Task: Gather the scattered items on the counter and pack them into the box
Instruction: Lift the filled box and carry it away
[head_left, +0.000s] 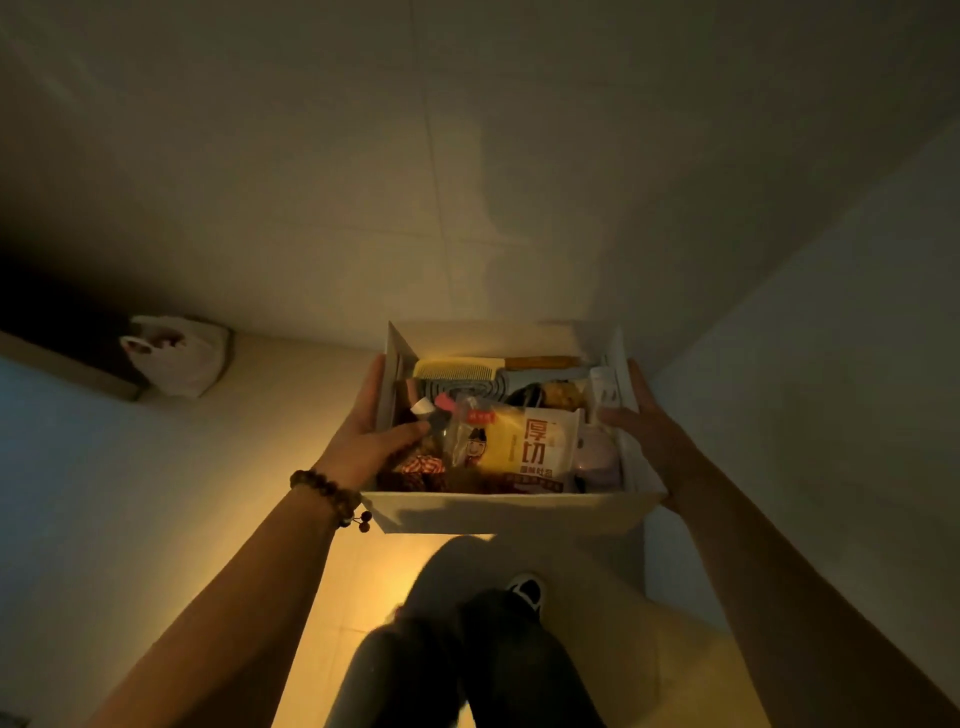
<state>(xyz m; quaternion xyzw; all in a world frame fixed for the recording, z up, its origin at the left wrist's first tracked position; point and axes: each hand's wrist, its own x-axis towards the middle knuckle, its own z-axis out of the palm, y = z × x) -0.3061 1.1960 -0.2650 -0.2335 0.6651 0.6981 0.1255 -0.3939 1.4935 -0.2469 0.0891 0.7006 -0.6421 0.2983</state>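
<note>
The box (511, 512) is white, dimmed to cream in the amber light. Just past the left thumb (410, 431) lies a yellow snack bag (524, 441) with orange-red characters; beyond it, a pale yellow comb (457, 370). Near the right fingers (613, 415) sits a lilac object (597, 457). Brown beads (324, 491) circle the left wrist. By the left palm, a red-and-white checked scrap (421, 465).

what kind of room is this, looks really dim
Probably a small tiled room in a home, maybe a bathroom or kitchen corner; the light is too dim to be sure. Clues: large wall tiles, a white plastic bag on a ledge, and a box of combs, snacks and toiletries held in both hands.
</note>
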